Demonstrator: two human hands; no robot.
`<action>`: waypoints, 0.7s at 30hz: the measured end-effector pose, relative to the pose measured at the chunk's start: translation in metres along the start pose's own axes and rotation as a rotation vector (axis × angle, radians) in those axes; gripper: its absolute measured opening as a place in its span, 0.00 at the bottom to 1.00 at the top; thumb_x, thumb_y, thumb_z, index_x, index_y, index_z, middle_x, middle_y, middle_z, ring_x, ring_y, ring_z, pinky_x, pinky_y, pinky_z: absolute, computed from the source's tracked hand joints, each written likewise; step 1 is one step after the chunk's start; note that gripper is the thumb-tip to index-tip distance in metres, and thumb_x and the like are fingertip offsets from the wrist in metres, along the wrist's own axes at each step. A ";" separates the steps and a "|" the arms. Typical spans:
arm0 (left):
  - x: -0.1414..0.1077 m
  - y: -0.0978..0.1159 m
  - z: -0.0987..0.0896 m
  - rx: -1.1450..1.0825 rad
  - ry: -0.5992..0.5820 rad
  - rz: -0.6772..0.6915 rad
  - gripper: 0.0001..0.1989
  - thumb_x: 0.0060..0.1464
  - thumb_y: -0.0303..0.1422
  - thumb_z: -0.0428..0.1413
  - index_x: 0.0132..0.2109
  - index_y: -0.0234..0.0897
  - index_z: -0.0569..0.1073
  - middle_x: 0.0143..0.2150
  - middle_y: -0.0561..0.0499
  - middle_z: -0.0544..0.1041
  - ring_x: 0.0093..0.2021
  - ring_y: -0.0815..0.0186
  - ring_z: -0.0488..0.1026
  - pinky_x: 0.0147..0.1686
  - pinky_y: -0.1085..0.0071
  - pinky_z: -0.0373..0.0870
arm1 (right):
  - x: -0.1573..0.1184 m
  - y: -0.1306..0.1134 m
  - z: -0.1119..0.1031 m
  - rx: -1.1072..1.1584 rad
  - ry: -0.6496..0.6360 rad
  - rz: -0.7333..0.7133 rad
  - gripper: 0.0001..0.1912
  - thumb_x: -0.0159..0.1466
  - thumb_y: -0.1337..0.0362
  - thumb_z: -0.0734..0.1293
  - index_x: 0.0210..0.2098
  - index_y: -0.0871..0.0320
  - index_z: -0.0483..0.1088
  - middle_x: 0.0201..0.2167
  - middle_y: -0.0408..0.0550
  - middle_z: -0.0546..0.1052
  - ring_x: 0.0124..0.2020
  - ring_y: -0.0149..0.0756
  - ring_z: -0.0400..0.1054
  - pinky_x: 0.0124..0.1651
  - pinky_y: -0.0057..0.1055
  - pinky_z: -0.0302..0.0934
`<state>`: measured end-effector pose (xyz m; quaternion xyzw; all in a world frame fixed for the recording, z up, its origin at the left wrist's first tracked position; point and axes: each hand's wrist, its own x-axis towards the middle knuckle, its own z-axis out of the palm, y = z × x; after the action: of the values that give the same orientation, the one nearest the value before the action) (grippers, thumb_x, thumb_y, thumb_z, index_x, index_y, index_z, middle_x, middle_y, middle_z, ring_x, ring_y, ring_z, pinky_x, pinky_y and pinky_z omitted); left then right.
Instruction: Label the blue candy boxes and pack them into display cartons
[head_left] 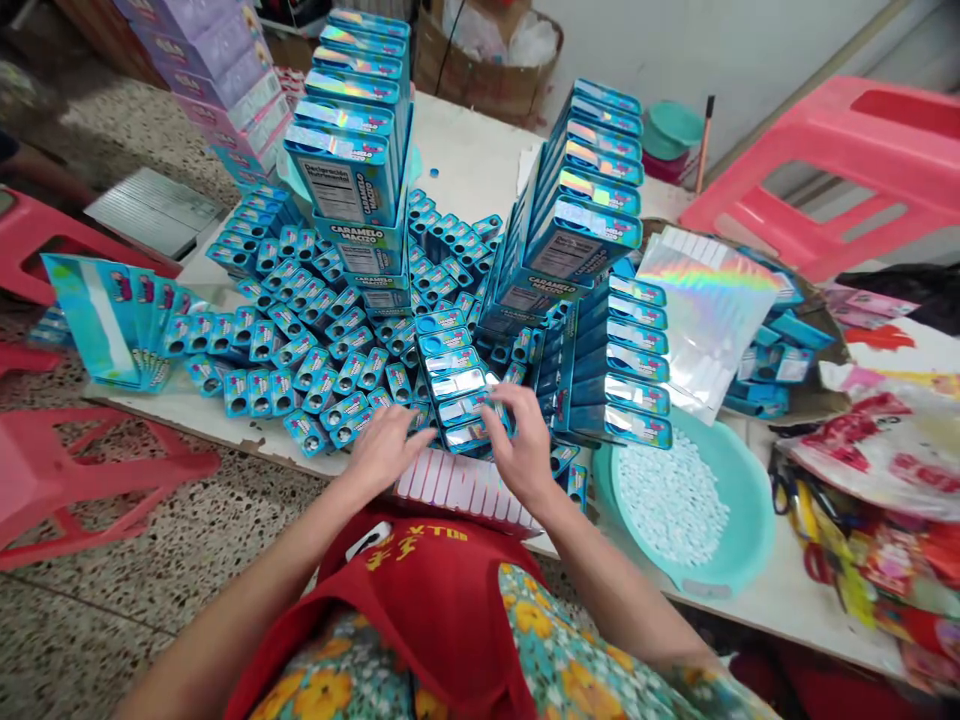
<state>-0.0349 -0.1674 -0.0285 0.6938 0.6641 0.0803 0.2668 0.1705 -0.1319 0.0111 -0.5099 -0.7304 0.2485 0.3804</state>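
A carton of flat blue packs with shiny silver patches on top stands before me. My right hand is at its near right corner, thumb and fingers bent together over the top of a pack; anything pinched there is too small to make out. On the near left side my left hand hovers by the small blue boxes, thumb and fingers apart, fingertips partly hidden. Many small blue boxes with round holes cover the table to the left. Close to my apron lies a row of white strips with pink edges.
Tall stacks of filled blue cartons rise at the left and right. A turquoise basin holds white pieces. Shiny sheets lie beside a box of blue packs. Pink stools flank the table. Scissors lie at right.
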 end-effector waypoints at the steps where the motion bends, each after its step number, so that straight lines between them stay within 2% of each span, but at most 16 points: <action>1: -0.005 -0.004 0.006 0.000 -0.049 0.003 0.19 0.55 0.44 0.50 0.47 0.37 0.72 0.43 0.45 0.72 0.47 0.56 0.65 0.46 0.63 0.63 | -0.025 0.002 -0.013 -0.010 0.006 -0.027 0.09 0.62 0.68 0.63 0.42 0.54 0.66 0.44 0.50 0.71 0.49 0.39 0.64 0.52 0.40 0.59; 2: -0.010 -0.006 0.011 -0.009 -0.089 0.003 0.17 0.54 0.44 0.51 0.43 0.38 0.73 0.41 0.45 0.72 0.46 0.56 0.65 0.45 0.63 0.63 | -0.051 0.006 -0.024 -0.055 0.061 -0.020 0.12 0.60 0.67 0.65 0.44 0.54 0.66 0.45 0.50 0.71 0.49 0.40 0.64 0.52 0.42 0.59; 4: -0.016 -0.007 0.021 -0.086 -0.126 -0.008 0.12 0.54 0.41 0.51 0.37 0.37 0.73 0.38 0.47 0.72 0.43 0.57 0.66 0.42 0.65 0.62 | -0.101 0.017 -0.040 -0.158 0.215 0.122 0.17 0.58 0.65 0.68 0.47 0.54 0.66 0.48 0.52 0.69 0.52 0.44 0.62 0.55 0.47 0.56; 6: -0.022 -0.004 0.025 -0.257 -0.142 -0.013 0.11 0.55 0.39 0.48 0.35 0.37 0.70 0.33 0.50 0.71 0.37 0.62 0.67 0.37 0.68 0.62 | -0.141 0.026 -0.047 -0.123 0.299 0.392 0.23 0.57 0.60 0.68 0.51 0.54 0.63 0.52 0.55 0.66 0.54 0.47 0.60 0.55 0.48 0.56; 8: -0.029 0.001 0.026 -0.454 -0.164 -0.010 0.11 0.57 0.40 0.46 0.35 0.38 0.67 0.28 0.54 0.68 0.31 0.66 0.65 0.32 0.71 0.60 | -0.166 0.030 -0.045 0.070 0.291 0.670 0.25 0.59 0.56 0.66 0.54 0.53 0.61 0.54 0.56 0.66 0.53 0.46 0.62 0.53 0.46 0.59; 9: -0.034 0.002 0.025 -0.531 -0.163 -0.016 0.11 0.57 0.40 0.46 0.34 0.38 0.66 0.27 0.55 0.66 0.29 0.67 0.64 0.30 0.73 0.59 | -0.173 0.029 -0.043 0.192 0.265 0.773 0.25 0.59 0.54 0.65 0.54 0.53 0.61 0.53 0.56 0.67 0.51 0.46 0.64 0.52 0.45 0.61; 11: -0.045 0.002 0.024 -0.630 -0.123 -0.049 0.12 0.56 0.42 0.46 0.33 0.38 0.65 0.26 0.56 0.63 0.27 0.69 0.61 0.27 0.74 0.57 | -0.178 0.024 -0.039 0.386 0.221 0.882 0.23 0.59 0.52 0.64 0.51 0.53 0.64 0.50 0.54 0.71 0.48 0.45 0.67 0.51 0.43 0.62; 13: -0.056 -0.003 0.025 -0.678 -0.067 -0.100 0.12 0.56 0.42 0.47 0.34 0.38 0.65 0.26 0.57 0.63 0.27 0.70 0.60 0.26 0.75 0.55 | -0.177 0.017 -0.038 0.475 0.200 0.910 0.22 0.58 0.51 0.66 0.48 0.54 0.67 0.46 0.53 0.74 0.46 0.44 0.68 0.50 0.41 0.62; 17: -0.078 -0.020 0.023 -0.726 0.016 -0.175 0.11 0.55 0.41 0.49 0.34 0.37 0.66 0.27 0.57 0.64 0.27 0.71 0.60 0.26 0.77 0.56 | -0.174 0.005 -0.036 0.490 0.190 0.928 0.22 0.52 0.50 0.71 0.40 0.55 0.70 0.34 0.49 0.76 0.36 0.40 0.70 0.42 0.37 0.65; 19: -0.091 -0.027 0.015 -0.766 0.071 -0.198 0.10 0.55 0.40 0.50 0.35 0.38 0.66 0.27 0.57 0.66 0.27 0.71 0.63 0.27 0.76 0.59 | -0.173 -0.002 -0.034 0.558 0.095 0.963 0.22 0.49 0.47 0.72 0.36 0.55 0.71 0.30 0.47 0.76 0.33 0.40 0.70 0.39 0.35 0.65; 21: -0.109 -0.033 0.001 -0.816 0.121 -0.128 0.09 0.55 0.39 0.52 0.35 0.38 0.68 0.32 0.53 0.71 0.32 0.68 0.68 0.32 0.73 0.65 | -0.170 -0.010 -0.031 0.751 -0.074 1.054 0.27 0.49 0.38 0.67 0.35 0.55 0.72 0.30 0.49 0.77 0.35 0.42 0.71 0.38 0.37 0.65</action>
<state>-0.0747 -0.2733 -0.0191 0.4825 0.6342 0.3606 0.4847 0.2222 -0.2951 -0.0150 -0.6234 -0.2582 0.6579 0.3345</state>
